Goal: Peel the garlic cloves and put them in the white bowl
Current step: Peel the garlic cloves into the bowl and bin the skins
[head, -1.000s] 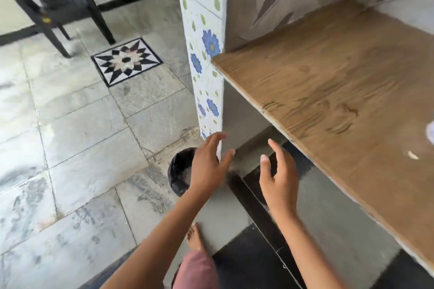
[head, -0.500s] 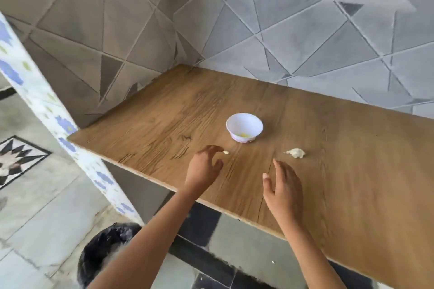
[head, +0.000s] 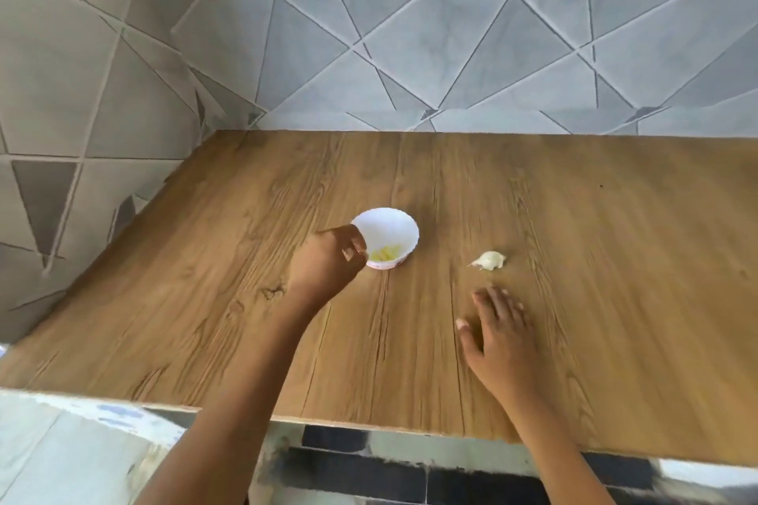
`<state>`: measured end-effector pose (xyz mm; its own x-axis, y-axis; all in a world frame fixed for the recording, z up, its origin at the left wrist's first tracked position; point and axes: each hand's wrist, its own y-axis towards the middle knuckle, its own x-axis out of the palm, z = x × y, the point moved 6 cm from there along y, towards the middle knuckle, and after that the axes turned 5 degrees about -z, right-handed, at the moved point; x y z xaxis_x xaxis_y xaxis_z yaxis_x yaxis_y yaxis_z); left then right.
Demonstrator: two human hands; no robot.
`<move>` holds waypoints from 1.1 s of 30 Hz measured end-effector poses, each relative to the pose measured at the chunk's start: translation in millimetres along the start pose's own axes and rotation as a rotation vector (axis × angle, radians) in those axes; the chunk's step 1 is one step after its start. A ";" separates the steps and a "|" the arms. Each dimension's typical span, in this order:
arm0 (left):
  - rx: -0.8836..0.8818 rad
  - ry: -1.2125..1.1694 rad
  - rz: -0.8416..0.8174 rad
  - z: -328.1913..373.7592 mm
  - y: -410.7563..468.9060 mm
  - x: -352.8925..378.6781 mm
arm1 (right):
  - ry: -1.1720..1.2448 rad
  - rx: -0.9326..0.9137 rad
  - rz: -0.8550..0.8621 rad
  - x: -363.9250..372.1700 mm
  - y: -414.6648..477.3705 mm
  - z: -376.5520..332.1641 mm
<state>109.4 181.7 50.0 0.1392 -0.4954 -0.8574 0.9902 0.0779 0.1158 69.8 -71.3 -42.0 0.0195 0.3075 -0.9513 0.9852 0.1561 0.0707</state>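
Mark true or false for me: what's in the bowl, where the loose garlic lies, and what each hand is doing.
1. The white bowl has yellowish pieces in it. True.
2. The loose garlic lies left of the bowl. False: it lies to the bowl's right, on the table.
3. The right hand grips the garlic. False: it is open, short of the garlic, not touching it.
4. The left hand is at the bowl's rim, fingers curled. True.
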 end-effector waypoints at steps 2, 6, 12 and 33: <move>0.036 -0.008 -0.047 17.6 23.0 -4.4 | -0.007 0.004 -0.024 1.4 0.1 0.1; 0.003 0.412 -0.300 32.0 55.7 33.2 | 0.006 0.004 -0.033 -2.5 -2.3 -2.6; -0.022 0.492 -0.377 28.0 66.5 44.6 | 0.119 -0.013 -0.006 -11.1 -5.0 -2.8; 0.006 -0.488 -0.310 138.2 24.6 130.2 | 1.509 0.287 -0.179 -35.0 48.1 67.8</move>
<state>153.2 -0.5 10.5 -0.1709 -0.8362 -0.5212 0.9852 -0.1391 -0.1000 128.1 -138.2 -25.6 -0.1081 0.9628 0.2478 0.9578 0.1676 -0.2335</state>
